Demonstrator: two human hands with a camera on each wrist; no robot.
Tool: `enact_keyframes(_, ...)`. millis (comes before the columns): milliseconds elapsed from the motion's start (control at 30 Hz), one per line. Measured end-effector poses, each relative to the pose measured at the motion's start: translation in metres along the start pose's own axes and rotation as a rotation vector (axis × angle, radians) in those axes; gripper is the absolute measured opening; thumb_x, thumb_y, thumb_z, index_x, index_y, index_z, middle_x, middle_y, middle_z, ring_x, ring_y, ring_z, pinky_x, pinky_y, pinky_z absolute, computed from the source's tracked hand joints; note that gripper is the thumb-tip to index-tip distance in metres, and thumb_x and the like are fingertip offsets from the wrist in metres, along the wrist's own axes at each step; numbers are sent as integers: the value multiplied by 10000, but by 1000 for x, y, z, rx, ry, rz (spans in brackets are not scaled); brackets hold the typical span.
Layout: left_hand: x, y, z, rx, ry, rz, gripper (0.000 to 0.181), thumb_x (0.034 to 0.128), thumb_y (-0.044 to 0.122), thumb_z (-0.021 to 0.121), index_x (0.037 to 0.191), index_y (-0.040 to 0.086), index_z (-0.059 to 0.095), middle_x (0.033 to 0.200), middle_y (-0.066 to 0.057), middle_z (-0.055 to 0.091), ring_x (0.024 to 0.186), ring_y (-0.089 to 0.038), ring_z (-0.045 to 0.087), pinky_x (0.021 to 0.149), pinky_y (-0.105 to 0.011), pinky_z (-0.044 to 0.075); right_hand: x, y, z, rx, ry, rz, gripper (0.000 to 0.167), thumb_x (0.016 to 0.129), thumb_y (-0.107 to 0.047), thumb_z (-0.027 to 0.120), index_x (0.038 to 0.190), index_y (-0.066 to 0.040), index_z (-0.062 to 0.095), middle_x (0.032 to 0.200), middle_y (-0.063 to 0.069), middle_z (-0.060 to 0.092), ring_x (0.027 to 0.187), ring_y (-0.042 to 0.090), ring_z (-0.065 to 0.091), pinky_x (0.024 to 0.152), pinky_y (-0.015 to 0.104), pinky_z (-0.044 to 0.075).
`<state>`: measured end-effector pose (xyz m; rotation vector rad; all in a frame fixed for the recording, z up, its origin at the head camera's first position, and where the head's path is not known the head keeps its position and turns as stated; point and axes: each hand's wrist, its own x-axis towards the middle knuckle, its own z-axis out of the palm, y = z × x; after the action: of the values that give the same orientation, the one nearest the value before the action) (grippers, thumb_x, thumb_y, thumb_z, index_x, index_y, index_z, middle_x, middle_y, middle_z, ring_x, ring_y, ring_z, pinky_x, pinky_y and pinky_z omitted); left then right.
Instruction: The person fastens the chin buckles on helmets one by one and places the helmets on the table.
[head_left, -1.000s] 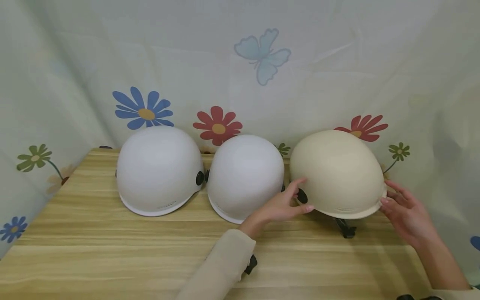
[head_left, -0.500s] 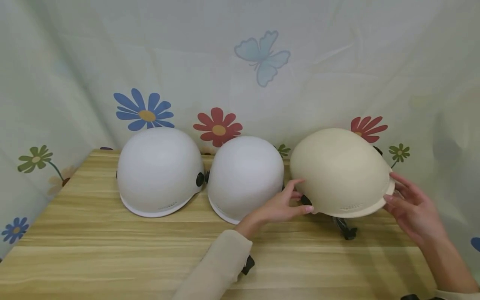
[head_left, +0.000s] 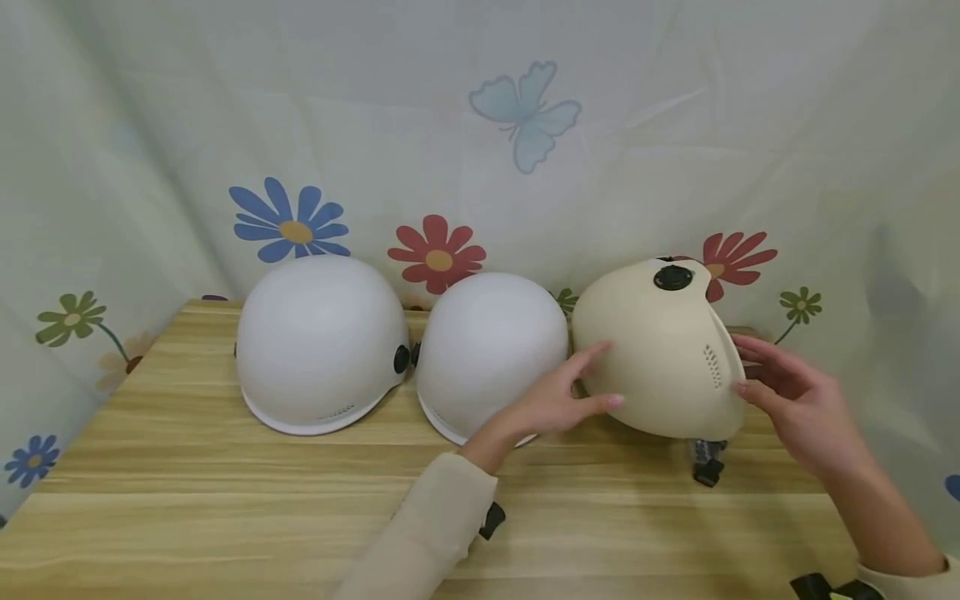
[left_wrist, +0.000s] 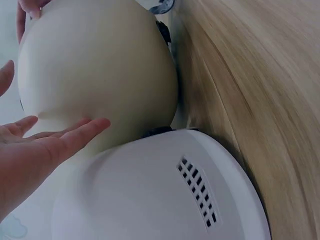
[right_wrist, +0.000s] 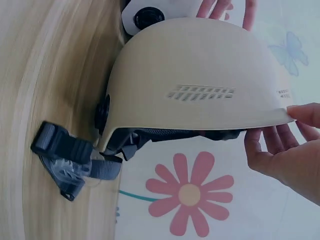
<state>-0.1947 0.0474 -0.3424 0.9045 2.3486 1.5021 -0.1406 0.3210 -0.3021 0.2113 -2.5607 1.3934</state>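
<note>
A beige helmet (head_left: 648, 354) leans tilted on its side at the right of the row, its rim facing right. My right hand (head_left: 806, 412) pinches that rim between thumb and fingers, plain in the right wrist view. With its fingers extended, my left hand (head_left: 551, 404) lies against the left side of the beige shell. A black chin strap with a buckle (right_wrist: 62, 147) hangs out below the helmet onto the table. Just left stands a white helmet (head_left: 487, 350), partly hidden by my left hand in the head view. Beside it is another white helmet (head_left: 318, 342).
The wooden table (head_left: 225, 517) carries all three helmets near its back edge. Behind it hangs a pale curtain (head_left: 360, 108) printed with flowers and a butterfly.
The beige helmet has turned on its side, so its rim now faces right and its black side disc shows on top. My right hand has moved with the rim; my left stayed nearly in place.
</note>
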Motion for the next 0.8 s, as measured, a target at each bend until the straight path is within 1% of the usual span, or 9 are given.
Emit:
enact_keyframes(67,-1,0,-3,8,31,21,686,869,317,625,1442,194,269,1456,-26,290,1265,-186,367,1014,-330,319,0,-2,3,-39,2,-16,452,884,-87,600,1321,-96,481,1104,-138,549,930,12,549,698,144,488)
enact_keyframes(200,-1,4,-7,4,63,69,670,874,297,620,1440,194,276,1503,3,169,1265,-193,364,974,-378,376,-1,-2,5,41,-27,-34,450,878,-48,597,1313,-76,485,1101,-103,572,940,27,559,707,149,488)
enact_keyframes(333,-1,11,-8,26,57,91,665,882,313,606,1444,216,265,1499,51,179,1264,-199,367,973,-381,375,-4,0,4,74,-54,-56,459,876,-19,590,1318,-74,479,1120,-71,562,949,42,555,715,146,485)
enact_keyframes(400,-2,12,-9,46,40,81,670,886,317,600,1449,214,251,1490,57,208,1271,-197,362,1001,-357,342,-6,1,4,64,-61,-61,462,875,-15,589,1319,-77,478,1126,-71,555,949,42,552,714,150,486)
enact_keyframes(500,-3,10,-7,51,14,53,687,891,328,591,1457,209,221,1473,54,254,1282,-174,346,1026,-338,306,-7,0,4,97,-78,-61,463,870,0,589,1315,-46,470,1135,-46,552,955,58,558,721,164,494)
enact_keyframes(633,-5,6,-5,18,6,30,699,888,338,594,1458,198,215,1459,42,288,1286,-168,337,1014,-350,325,-9,1,6,216,-106,-85,459,854,56,584,1295,7,471,1144,-6,558,964,85,570,742,187,498)
enact_keyframes(700,-5,3,-4,7,3,24,701,885,337,598,1456,191,218,1457,31,294,1290,-170,331,1019,-352,319,-11,3,8,243,-126,-90,463,846,74,583,1292,14,474,1144,-2,563,969,94,571,746,195,499)
enact_keyframes(733,-6,2,-3,-4,2,22,701,885,335,599,1455,188,220,1456,26,297,1294,-165,325,1021,-360,316,-11,4,9,251,-137,-93,467,844,82,582,1293,16,474,1144,-4,565,973,92,569,750,195,498)
enact_keyframes(800,-7,-1,-3,-20,2,20,701,884,330,601,1454,186,219,1451,13,306,1298,-152,318,1022,-376,317,-13,4,11,192,-146,-81,466,846,58,593,1295,-7,483,1138,-38,570,979,70,563,746,188,497)
